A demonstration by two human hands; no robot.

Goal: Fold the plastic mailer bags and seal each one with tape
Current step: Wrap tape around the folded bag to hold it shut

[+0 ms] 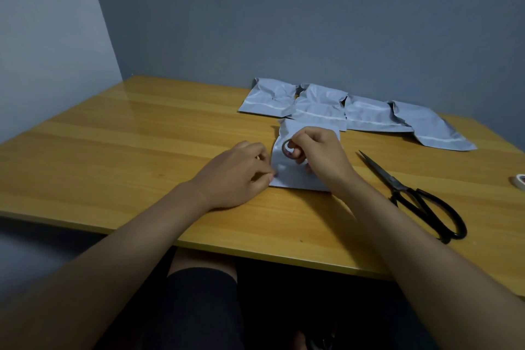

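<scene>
From the head view I see my right hand (318, 150) over a folded grey mailer bag (295, 176) that lies on the wooden counter (142, 136) toward its near edge; its fingers (297, 152) are curled round a small roll of tape (288, 149), grasping it. My left hand (241, 173) rests on the counter at the bag's left edge, fingers bent and pinching there, though I cannot tell on what. Four more grey mailer bags (366, 113) lie in a row along the far edge. Black scissors (417, 199) lie closed toward the right edge, beside my right forearm.
</scene>
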